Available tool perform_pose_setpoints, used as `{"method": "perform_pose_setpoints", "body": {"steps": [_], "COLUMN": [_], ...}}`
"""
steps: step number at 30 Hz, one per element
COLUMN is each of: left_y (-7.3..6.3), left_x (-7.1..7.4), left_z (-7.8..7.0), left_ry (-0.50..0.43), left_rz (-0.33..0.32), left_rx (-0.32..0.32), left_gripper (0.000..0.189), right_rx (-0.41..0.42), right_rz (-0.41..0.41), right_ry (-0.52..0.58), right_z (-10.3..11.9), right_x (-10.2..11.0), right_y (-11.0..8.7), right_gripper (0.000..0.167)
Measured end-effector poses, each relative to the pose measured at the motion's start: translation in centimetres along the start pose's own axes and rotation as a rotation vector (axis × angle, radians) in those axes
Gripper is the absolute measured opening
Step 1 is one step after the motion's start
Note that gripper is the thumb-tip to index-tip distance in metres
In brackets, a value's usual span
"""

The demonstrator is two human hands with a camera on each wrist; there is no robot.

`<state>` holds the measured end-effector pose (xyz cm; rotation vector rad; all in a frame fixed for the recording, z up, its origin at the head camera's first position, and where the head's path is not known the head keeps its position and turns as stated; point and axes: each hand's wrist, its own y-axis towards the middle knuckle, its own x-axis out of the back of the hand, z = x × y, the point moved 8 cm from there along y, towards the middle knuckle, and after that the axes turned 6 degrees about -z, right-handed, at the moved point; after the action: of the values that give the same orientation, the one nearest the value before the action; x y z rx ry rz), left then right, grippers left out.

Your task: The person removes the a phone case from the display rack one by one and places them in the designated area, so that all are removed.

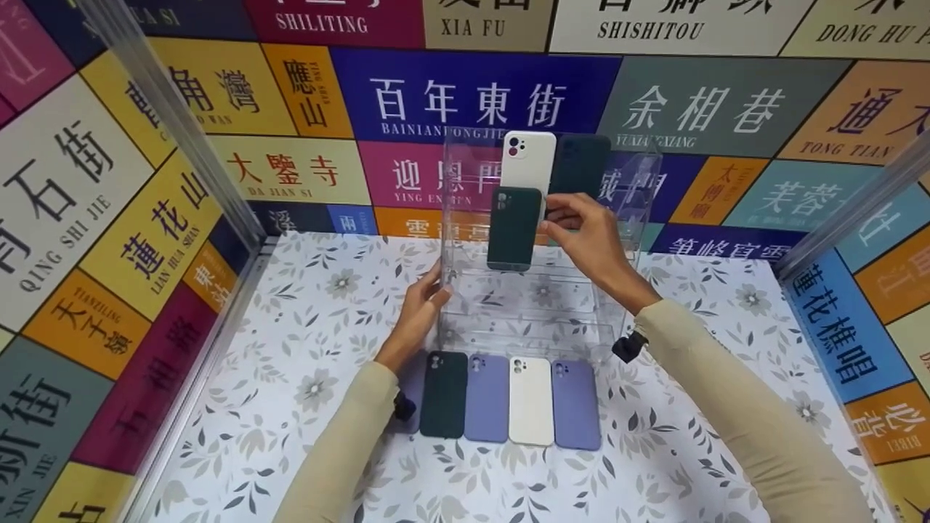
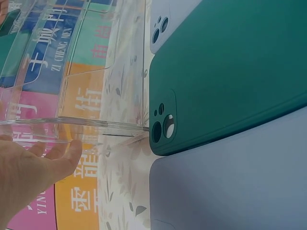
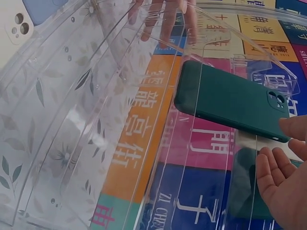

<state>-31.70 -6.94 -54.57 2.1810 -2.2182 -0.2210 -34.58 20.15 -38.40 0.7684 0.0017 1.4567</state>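
A clear tiered display stand [image 1: 523, 319] stands on the table. My left hand [image 1: 420, 312] grips its left side edge, fingers and thumb at the panel. On a front tier leans a dark green phone case [image 1: 512, 232], its lower end behind the clear lip. Beside that case's right edge is my right hand [image 1: 581, 229], thumb and fingers apart in the right wrist view, the thumb at the case's top corner. Behind, on the back tier, stand a white phone case [image 1: 529, 156] and another dark green phone case [image 1: 590, 160].
In front of the stand lies a row of phone cases: a purple one [image 1: 411, 385] partly behind the left wrist, a green one [image 1: 444, 396], a purple one [image 1: 487, 399], a white one [image 1: 531, 403] and a purple one [image 1: 576, 407]. Sign-printed walls surround the leaf-patterned table [image 1: 312, 450].
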Motion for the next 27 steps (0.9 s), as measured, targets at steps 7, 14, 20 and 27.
{"method": "perform_pose_setpoints", "body": {"steps": [7, 14, 20, 27], "left_y": [0.0, -0.1, -0.1, -0.1], "left_x": [0.0, 0.0, 0.0, 0.1], "left_z": [0.0, 0.0, 0.0, 0.1], "left_ry": [0.001, 0.001, 0.017, 0.008], "left_rz": [0.000, 0.000, -0.013, -0.006], "left_rx": [0.005, 0.015, 0.019, 0.019], "left_gripper": [0.067, 0.068, 0.068, 0.067], "right_rx": [0.042, 0.059, 0.066, 0.099], "right_rz": [-0.005, -0.002, 0.005, -0.022], "right_ry": [-0.034, -0.052, -0.049, -0.023], "right_z": [0.7, 0.9, 0.9, 0.8], "right_x": [-0.5, -1.0, -1.3, -1.3], "right_y": [0.5, 0.7, 0.8, 0.3], "right_gripper": [0.041, 0.048, 0.052, 0.045]}}
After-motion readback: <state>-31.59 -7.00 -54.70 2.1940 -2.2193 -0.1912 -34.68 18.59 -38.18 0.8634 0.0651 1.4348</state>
